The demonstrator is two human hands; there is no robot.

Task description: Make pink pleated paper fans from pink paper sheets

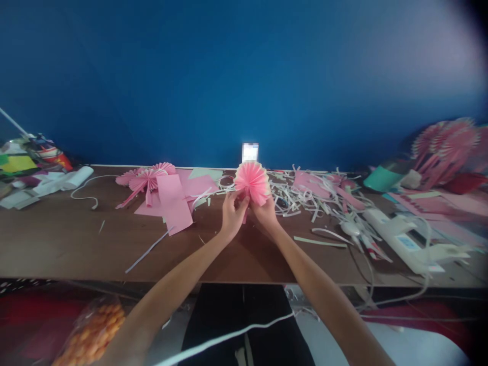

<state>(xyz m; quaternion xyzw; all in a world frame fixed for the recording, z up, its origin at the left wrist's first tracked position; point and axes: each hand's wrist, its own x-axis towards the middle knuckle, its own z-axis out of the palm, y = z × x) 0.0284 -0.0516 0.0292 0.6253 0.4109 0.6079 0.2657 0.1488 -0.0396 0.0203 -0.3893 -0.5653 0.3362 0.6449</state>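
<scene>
A pleated pink paper fan with a pale edge on its right is held up above the middle of the table. The thumb and fingers of my left hand pinch its lower left part. My right hand grips the fan from behind at the lower right, its fingers partly hidden by the pleats. A bit of pink paper shows below the fan between the hands. Left of the hands lie pink paper sheets and finished pleated pink fans.
White paper strips are heaped right of the hands. A white power strip with cables lies at the right, near more pink fans. A small lit screen stands against the blue wall. White rolled paper is at left.
</scene>
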